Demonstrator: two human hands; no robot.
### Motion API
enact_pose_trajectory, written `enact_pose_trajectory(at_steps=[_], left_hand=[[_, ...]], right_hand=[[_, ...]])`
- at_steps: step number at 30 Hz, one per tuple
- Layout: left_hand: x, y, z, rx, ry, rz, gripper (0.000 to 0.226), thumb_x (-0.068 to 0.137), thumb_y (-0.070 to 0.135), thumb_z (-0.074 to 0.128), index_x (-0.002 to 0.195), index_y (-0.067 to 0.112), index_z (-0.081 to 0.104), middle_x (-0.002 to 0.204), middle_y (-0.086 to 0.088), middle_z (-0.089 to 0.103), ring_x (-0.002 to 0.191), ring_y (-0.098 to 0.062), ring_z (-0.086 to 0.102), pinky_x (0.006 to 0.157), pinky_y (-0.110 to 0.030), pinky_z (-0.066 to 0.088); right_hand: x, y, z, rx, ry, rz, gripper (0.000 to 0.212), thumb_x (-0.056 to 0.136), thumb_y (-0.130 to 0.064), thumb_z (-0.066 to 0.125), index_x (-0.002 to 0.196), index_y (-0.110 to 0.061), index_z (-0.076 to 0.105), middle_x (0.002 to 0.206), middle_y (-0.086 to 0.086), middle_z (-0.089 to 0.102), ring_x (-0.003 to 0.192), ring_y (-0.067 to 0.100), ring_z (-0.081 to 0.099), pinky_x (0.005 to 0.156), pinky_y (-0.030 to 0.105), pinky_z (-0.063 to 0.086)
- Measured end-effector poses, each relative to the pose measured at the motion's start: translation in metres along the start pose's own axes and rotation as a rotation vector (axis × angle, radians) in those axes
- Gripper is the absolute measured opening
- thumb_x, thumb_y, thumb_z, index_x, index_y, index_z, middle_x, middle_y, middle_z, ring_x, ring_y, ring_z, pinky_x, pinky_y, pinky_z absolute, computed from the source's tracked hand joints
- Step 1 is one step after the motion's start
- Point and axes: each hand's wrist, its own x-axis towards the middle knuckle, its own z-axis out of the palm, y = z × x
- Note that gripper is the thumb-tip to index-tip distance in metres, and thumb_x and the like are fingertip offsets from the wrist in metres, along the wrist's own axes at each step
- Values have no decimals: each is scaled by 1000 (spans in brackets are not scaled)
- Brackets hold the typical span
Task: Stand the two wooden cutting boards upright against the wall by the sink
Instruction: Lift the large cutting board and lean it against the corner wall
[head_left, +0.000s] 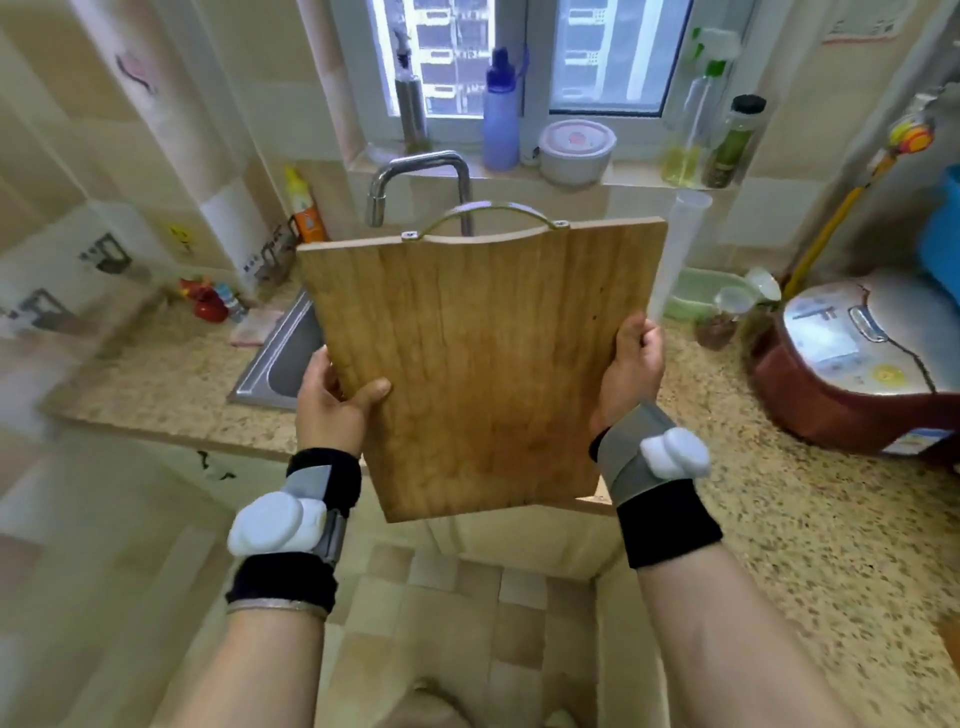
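Observation:
A wooden cutting board (483, 358) with a metal handle on its far edge is held up in the air in front of me, above the counter and the sink (283, 358). My left hand (335, 400) grips its left edge, thumb on the top face. My right hand (634, 364) grips its right edge. A corner of a second wooden piece (597, 496) peeks out below the board's lower right corner; I cannot tell whether it is the other cutting board. The board hides most of the sink basin.
A faucet (415, 182) rises behind the board. The windowsill holds bottles and a lidded container (576, 150). A rice cooker (862, 364) sits on the speckled counter at right, a green bowl (701, 293) and a jar behind. Small items stand left of the sink by the tiled wall.

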Motion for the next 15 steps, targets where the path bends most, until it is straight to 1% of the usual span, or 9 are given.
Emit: enact_pose_trajectory(at_steps=[2, 4, 6, 7, 9, 11, 12, 13, 15], left_hand=[[1, 2, -1, 2, 10, -11, 50, 71, -1, 72, 113, 21, 55, 103, 2, 64, 94, -12, 61, 82, -31, 49], [9, -4, -30, -18, 66, -35, 50, 71, 0, 73, 112, 23, 56, 103, 3, 65, 94, -12, 61, 81, -31, 50], [18, -6, -64, -23, 120, -58, 49, 71, 0, 73, 114, 19, 56, 105, -2, 65, 93, -12, 62, 78, -28, 49], [22, -8, -80, -23, 143, -69, 47, 72, 1, 73, 112, 21, 57, 103, 0, 65, 90, -7, 63, 75, -24, 49], [31, -9, -115, -27, 191, -78, 43, 74, 3, 72, 103, 30, 55, 98, 9, 63, 86, 0, 62, 71, -19, 48], [37, -11, -142, -29, 214, -100, 44, 76, 6, 71, 105, 31, 51, 101, 7, 61, 94, -11, 60, 76, -25, 46], [37, -12, -145, -28, 213, -115, 45, 77, 8, 71, 109, 30, 49, 105, 5, 60, 96, -15, 58, 78, -28, 45], [40, -16, -174, -26, 263, -126, 46, 78, 9, 70, 113, 28, 48, 108, 4, 59, 97, -16, 58, 80, -30, 44], [42, -19, -194, -39, 295, -138, 47, 79, 10, 69, 117, 27, 48, 106, 7, 59, 94, -11, 58, 79, -28, 44]], right_hand=[[4, 1, 3, 5, 22, 18, 26, 97, -47, 44, 86, -24, 52, 64, -11, 43, 47, -7, 41, 48, 8, 37], [-11, 6, 35, 5, -21, 50, 28, 97, -47, 44, 89, -23, 54, 65, -12, 47, 47, -8, 43, 49, 10, 38], [-31, 8, 71, 7, -52, 47, 28, 98, -45, 44, 84, -23, 53, 59, -16, 47, 47, -6, 44, 49, 10, 38], [-42, 6, 87, 0, -61, 47, 28, 99, -44, 44, 84, -22, 53, 58, -17, 47, 51, -4, 45, 53, 12, 39], [-61, 8, 124, 22, -120, 74, 28, 99, -45, 44, 93, -19, 54, 69, -12, 53, 67, 4, 51, 67, 23, 44], [-77, 11, 152, 59, -165, 103, 29, 98, -45, 44, 98, -18, 54, 85, -2, 59, 83, 15, 55, 83, 34, 48], [-77, 12, 155, 61, -171, 92, 28, 98, -44, 44, 96, -18, 55, 83, -1, 57, 81, 14, 54, 82, 35, 47], [-96, 14, 183, 57, -209, 85, 27, 98, -43, 45, 92, -18, 54, 78, -2, 53, 75, 12, 50, 77, 32, 45], [-110, 18, 201, 48, -241, 78, 26, 98, -42, 46, 85, -21, 53, 70, -7, 47, 66, 6, 44, 67, 24, 41]])
